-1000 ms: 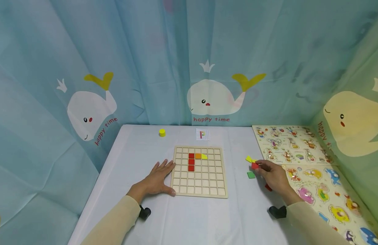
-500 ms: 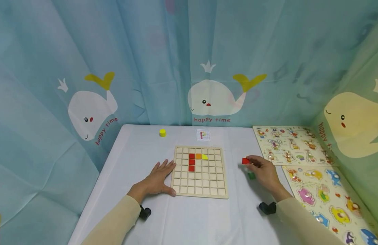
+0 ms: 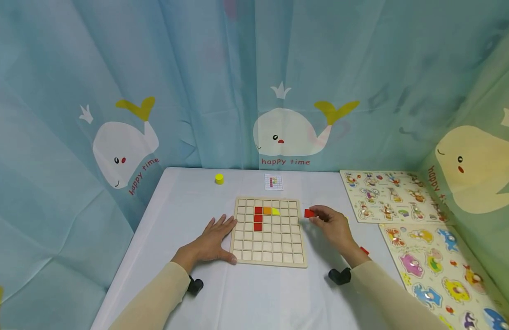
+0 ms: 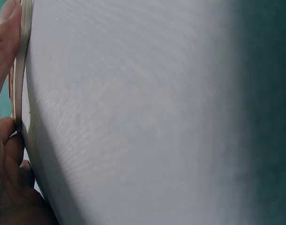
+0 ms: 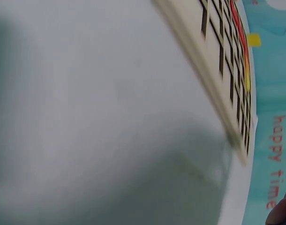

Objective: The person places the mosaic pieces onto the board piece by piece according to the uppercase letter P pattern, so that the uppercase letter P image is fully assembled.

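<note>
In the head view my right hand (image 3: 332, 227) pinches a red tile (image 3: 309, 213) between thumb and fingertips, just off the right edge of a wooden grid board (image 3: 268, 257). My left hand (image 3: 209, 240) lies with fingers spread, its fingertips and thumb touching the board's left edge. Several red tiles (image 3: 258, 218) form a column in the grid. Beside the top one sit an orange tile (image 3: 267, 211) and a yellow tile (image 3: 275, 211) with a rounded corner. The right wrist view catches only a fingertip (image 5: 280, 213) of the right hand; the held tile is out of that view.
A small pattern card (image 3: 273, 182) lies behind the board, with a yellow cylinder (image 3: 219, 179) to its left. Another red piece (image 3: 364, 250) shows beside my right wrist; a yellow bit (image 3: 346, 220) peeks out behind that hand. Picture puzzle boards (image 3: 437, 263) cover the right side.
My right hand has lifted the red tile from the loose pieces and carried it left toward the board. The left hand has stayed in place.
</note>
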The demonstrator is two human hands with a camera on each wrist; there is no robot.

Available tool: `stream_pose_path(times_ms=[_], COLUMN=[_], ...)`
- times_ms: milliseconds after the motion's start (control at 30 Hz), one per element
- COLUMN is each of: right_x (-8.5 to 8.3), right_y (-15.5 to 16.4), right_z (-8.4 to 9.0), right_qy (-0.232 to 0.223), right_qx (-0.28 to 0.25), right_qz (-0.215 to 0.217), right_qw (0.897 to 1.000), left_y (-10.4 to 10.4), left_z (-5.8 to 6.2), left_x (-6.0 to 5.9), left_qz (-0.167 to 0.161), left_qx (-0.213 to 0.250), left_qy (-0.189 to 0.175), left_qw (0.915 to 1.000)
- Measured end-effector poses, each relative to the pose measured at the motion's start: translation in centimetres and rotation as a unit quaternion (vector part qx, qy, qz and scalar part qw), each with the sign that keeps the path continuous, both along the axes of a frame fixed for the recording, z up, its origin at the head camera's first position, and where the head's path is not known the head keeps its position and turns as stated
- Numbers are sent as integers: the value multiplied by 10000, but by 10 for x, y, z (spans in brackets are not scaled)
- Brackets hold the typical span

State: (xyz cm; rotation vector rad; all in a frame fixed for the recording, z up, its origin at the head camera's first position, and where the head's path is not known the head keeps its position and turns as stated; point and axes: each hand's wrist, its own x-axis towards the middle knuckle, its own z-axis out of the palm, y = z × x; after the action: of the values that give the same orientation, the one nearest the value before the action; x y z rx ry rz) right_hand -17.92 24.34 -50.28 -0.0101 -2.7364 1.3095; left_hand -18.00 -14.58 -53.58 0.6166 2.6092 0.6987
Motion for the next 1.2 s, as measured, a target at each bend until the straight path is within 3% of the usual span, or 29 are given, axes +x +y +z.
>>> stream_pose_path(times_ms=[633, 867, 1000, 1200], right_x=[6, 7, 8, 9], right_y=[-86, -101, -106, -113], right_z=[-4, -8, -11, -15], right_qy=[-322, -306, -518, -660], right_qx=[-458, -680, -752, -612], right_qz=[770, 917, 898, 864], right_qw=[9955, 9930, 9918, 9922], left_y=[0, 1, 1, 0], left_z=[1, 2, 1, -1], left_x=[-2, -2, -3, -3], left_qz=[37, 29, 32, 25], left_qx=[-16, -38, -32, -43], left_qy=[20, 28, 28, 39], left_qw=[10000, 10000, 10000, 10000])
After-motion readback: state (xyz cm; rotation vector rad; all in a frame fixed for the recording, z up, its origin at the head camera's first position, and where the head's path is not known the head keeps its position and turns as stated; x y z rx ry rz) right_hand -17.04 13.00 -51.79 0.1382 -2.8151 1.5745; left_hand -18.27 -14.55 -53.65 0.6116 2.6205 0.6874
